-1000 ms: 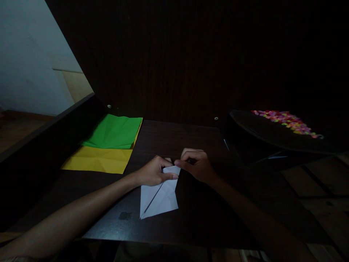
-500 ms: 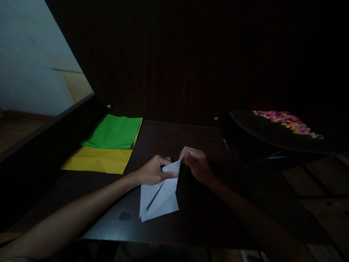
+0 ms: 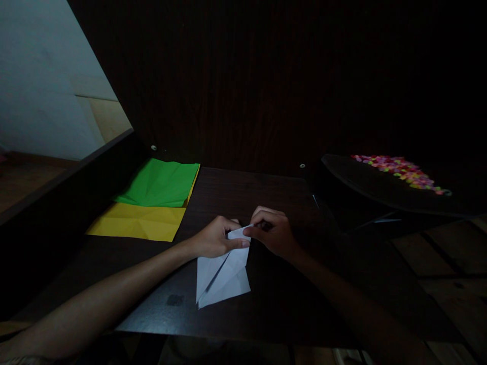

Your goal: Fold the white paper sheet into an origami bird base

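Note:
A folded sheet of white paper (image 3: 224, 284) is held just over the dark table, its crease lines running up toward the top corner. My left hand (image 3: 218, 238) grips it from the left, thumb flat on top and fingers tucked underneath. At the upper right corner of the paper, my right hand (image 3: 276, 233) pinches the tip between thumb and fingers. The fingers under the paper are partly hidden.
To the left lie a green sheet (image 3: 160, 182) and a yellow sheet (image 3: 140, 223), both creased. A black bag-like item (image 3: 353, 182) with a colourful beaded band (image 3: 403, 172) sits on the right. A dark panel (image 3: 243, 91) rises behind the table (image 3: 243, 187).
My right thumb has come down onto the paper's upper corner, so the right hand now pinches it. My left hand keeps its hold in the same spot.

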Demonstrator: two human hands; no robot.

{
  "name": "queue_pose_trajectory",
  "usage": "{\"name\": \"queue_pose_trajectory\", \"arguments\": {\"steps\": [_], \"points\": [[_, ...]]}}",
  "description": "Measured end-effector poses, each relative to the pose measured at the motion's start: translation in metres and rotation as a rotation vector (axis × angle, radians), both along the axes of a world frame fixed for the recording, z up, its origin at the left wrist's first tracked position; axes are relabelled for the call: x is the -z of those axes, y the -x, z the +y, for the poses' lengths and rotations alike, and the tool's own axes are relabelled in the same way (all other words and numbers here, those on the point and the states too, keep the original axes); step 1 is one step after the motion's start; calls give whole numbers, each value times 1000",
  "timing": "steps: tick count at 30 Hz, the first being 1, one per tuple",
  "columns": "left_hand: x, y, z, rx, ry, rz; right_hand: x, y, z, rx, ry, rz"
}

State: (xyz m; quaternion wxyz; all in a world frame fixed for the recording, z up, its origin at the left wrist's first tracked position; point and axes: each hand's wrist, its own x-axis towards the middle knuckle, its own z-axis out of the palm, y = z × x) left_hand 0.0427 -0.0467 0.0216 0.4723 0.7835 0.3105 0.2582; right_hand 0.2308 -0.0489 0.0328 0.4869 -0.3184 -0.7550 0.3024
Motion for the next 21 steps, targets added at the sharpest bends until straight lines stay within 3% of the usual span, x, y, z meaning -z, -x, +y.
{"name": "queue_pose_trajectory", "arguments": {"steps": [12, 21], "points": [[0, 0, -1, -3, -66, 38, 1, 0, -3, 74, -92, -62], [-1, -1, -2, 34, -81, 0, 0, 1, -6, 70, -78, -62]]}}
